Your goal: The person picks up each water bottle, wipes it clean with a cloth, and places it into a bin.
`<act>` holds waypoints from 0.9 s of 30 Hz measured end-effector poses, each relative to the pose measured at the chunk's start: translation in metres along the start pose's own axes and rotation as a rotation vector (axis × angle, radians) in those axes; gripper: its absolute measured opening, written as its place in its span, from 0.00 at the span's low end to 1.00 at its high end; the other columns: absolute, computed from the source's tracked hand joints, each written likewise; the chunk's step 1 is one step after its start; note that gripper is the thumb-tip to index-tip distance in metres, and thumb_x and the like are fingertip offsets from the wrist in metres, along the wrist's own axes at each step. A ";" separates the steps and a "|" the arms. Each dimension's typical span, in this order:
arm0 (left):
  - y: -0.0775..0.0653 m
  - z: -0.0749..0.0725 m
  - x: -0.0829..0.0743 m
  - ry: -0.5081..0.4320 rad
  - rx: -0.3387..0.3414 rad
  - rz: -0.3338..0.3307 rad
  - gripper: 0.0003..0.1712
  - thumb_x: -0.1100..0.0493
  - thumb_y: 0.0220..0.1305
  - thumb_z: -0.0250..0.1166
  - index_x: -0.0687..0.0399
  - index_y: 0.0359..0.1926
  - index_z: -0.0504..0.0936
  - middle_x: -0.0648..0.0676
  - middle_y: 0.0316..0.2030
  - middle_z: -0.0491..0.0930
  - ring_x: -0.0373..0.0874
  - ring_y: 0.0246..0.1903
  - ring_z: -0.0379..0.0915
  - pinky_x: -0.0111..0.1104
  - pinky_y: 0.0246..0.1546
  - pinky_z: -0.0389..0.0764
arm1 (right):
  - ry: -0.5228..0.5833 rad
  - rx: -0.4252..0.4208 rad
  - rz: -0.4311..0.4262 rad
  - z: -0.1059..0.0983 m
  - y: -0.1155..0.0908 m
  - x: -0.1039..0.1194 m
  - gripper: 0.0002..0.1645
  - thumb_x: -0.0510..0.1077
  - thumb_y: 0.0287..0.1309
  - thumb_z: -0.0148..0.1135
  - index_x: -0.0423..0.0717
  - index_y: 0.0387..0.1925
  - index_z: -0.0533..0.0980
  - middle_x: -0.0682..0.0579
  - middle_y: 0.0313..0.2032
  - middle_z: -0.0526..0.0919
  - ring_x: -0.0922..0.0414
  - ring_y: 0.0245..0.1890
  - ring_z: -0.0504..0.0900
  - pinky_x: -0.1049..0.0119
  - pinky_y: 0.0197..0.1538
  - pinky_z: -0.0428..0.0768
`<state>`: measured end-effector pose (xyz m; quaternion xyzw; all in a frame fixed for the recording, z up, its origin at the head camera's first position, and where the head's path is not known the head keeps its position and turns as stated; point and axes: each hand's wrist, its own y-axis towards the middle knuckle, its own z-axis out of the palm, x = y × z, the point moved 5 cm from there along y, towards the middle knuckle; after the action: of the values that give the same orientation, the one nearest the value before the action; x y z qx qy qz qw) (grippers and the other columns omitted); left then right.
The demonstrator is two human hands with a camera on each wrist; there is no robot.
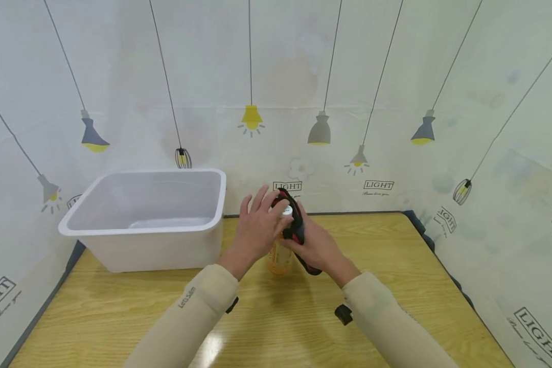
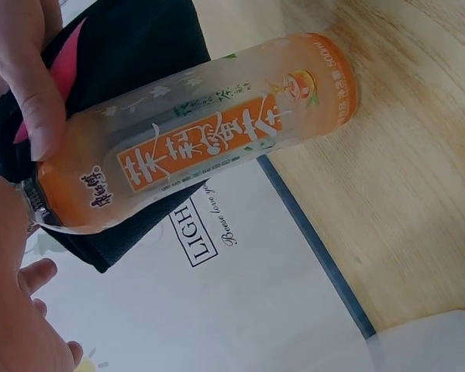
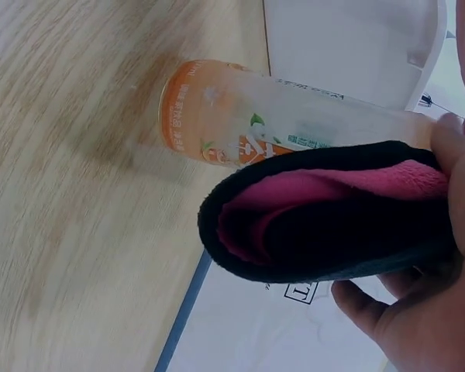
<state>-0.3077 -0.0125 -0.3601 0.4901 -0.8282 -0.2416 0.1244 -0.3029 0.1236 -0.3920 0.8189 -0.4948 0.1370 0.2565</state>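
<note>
A plastic drink bottle (image 1: pixel 280 259) with an orange label stands upright on the wooden table. At its top, my left hand (image 1: pixel 257 227) pinches the white cap (image 1: pixel 287 210) between thumb and finger. My right hand (image 1: pixel 321 244) grips a folded black cloth item (image 3: pixel 318 260) with a pink fleecy lining, on the bottle's right side. In the left wrist view, the right thumb (image 2: pixel 43 116) lies against the shoulder of the bottle (image 2: pixel 209 136). The kind of cloth item cannot be made out. Fingers partly hide the cap and the bottle's neck.
A large white plastic tub (image 1: pixel 152 250) stands left of the hands at the back of the wooden table (image 1: pixel 377 286). Behind the table hangs a pale wall covering (image 1: pixel 372 66) printed with lamps. Dark edging runs along the table's back and sides.
</note>
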 end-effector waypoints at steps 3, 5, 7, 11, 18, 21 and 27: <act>0.001 0.000 0.001 0.007 0.014 -0.002 0.22 0.39 0.73 0.47 0.38 0.62 0.71 0.50 0.68 0.66 0.50 0.75 0.47 0.55 0.68 0.58 | 0.000 -0.005 0.010 0.000 0.000 0.000 0.56 0.59 0.62 0.61 0.53 0.77 0.37 0.47 0.64 0.75 0.50 0.56 0.81 0.51 0.57 0.78; 0.001 0.000 0.001 0.011 0.014 -0.001 0.22 0.39 0.74 0.47 0.37 0.62 0.71 0.50 0.68 0.66 0.50 0.75 0.46 0.55 0.68 0.57 | 0.005 -0.005 0.021 0.000 0.000 0.001 0.55 0.59 0.64 0.59 0.52 0.77 0.38 0.47 0.64 0.75 0.49 0.57 0.81 0.51 0.57 0.78; 0.002 -0.001 0.002 0.008 0.004 0.005 0.22 0.40 0.74 0.47 0.38 0.61 0.71 0.50 0.68 0.66 0.50 0.75 0.47 0.55 0.68 0.58 | 0.009 -0.001 0.040 0.001 -0.001 0.001 0.51 0.60 0.65 0.57 0.52 0.77 0.41 0.47 0.63 0.75 0.49 0.57 0.80 0.50 0.57 0.78; 0.002 -0.002 0.003 0.001 -0.016 0.016 0.22 0.39 0.73 0.48 0.38 0.62 0.72 0.50 0.68 0.66 0.50 0.74 0.48 0.55 0.68 0.58 | 0.029 0.014 0.085 0.003 -0.005 -0.003 0.37 0.57 0.68 0.54 0.48 0.72 0.57 0.47 0.57 0.80 0.50 0.53 0.82 0.52 0.54 0.78; 0.000 -0.002 0.003 0.019 -0.027 0.018 0.22 0.39 0.72 0.49 0.38 0.60 0.73 0.49 0.68 0.67 0.50 0.74 0.49 0.55 0.67 0.59 | 0.065 0.080 0.174 0.021 -0.014 -0.020 0.20 0.52 0.69 0.55 0.46 0.56 0.72 0.48 0.41 0.84 0.53 0.41 0.83 0.55 0.46 0.79; 0.000 -0.001 0.002 0.008 -0.022 0.018 0.21 0.39 0.73 0.49 0.38 0.59 0.73 0.49 0.68 0.67 0.51 0.74 0.50 0.55 0.67 0.59 | 0.044 0.095 0.180 0.031 -0.018 -0.028 0.19 0.50 0.69 0.55 0.46 0.55 0.73 0.47 0.46 0.84 0.52 0.47 0.83 0.53 0.51 0.79; 0.000 0.001 0.001 -0.015 0.000 0.009 0.20 0.39 0.74 0.47 0.37 0.59 0.72 0.49 0.69 0.65 0.51 0.75 0.48 0.55 0.68 0.57 | 0.012 0.098 0.174 0.045 -0.024 -0.037 0.16 0.48 0.69 0.56 0.46 0.53 0.75 0.47 0.48 0.84 0.49 0.52 0.83 0.51 0.56 0.78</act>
<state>-0.3090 -0.0134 -0.3609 0.4845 -0.8314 -0.2446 0.1194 -0.3007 0.1348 -0.4541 0.7837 -0.5551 0.1877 0.2060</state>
